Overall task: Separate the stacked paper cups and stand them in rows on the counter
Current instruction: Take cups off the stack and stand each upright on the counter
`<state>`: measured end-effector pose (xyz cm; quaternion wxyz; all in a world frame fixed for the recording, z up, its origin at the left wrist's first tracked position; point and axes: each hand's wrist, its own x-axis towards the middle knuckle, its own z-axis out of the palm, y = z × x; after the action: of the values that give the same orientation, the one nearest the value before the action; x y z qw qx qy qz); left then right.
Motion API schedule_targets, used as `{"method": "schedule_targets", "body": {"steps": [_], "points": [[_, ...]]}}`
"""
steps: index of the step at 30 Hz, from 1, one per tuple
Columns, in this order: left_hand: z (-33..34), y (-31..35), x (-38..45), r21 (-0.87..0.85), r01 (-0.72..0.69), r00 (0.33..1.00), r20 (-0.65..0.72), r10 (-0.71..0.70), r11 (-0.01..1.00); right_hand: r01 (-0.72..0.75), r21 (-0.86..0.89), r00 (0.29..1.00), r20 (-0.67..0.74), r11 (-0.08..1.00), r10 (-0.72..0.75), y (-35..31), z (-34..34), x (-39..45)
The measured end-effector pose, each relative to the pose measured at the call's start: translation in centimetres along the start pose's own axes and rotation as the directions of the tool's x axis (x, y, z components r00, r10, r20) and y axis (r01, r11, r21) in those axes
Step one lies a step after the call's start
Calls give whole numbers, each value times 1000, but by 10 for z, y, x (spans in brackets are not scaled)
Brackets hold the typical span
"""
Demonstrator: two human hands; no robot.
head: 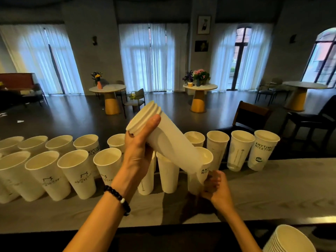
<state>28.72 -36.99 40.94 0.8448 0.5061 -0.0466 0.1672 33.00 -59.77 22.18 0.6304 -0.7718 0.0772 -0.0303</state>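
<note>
**Cups on the counter: two rows standing, a short stack held tilted above them**

Far left: paper cups stand upright in two rows (pixel 45 171) on the grey counter (pixel 272 188), running to the left frame edge. The near row stops close to the middle; the back row carries on rightward to a last cup (pixel 261 150) printed "ANYTIME NICETIME". Bare counter lies to the right of the near row and in front of it, up to the dark near edge.

Centre: the left hand (pixel 140 148), bead bracelet (pixel 118 199) on the wrist, curls its fingers and thumb round the rim end of a tilted stack of cups (pixel 163 135) (rims up-left, base down-right).

Right of centre: the right hand (pixel 216 188) pinches the stack's lowest cup (pixel 198 170) near its base, just above the counter.

Bottom right corner: a second stack (pixel 289 240), rims showing, partly cut off by the frame.
</note>
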Motion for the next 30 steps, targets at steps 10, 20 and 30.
{"method": "schedule_targets", "body": {"steps": [10, 20, 30], "points": [[36, -22, -48, 57, 336, 854, 403, -329, 940, -94, 483, 926, 364, 871, -103, -87, -54, -102], [46, -37, -55, 216, 92, 920, 355, -166, 972, 155, -25, 943, 301, 988, -141, -73, -67, -115], [61, -15, -14, -35, -145, 989, 1, 145, 989, 18, -87, 997, 78, 996, -12, -11, -97, -37]]}}
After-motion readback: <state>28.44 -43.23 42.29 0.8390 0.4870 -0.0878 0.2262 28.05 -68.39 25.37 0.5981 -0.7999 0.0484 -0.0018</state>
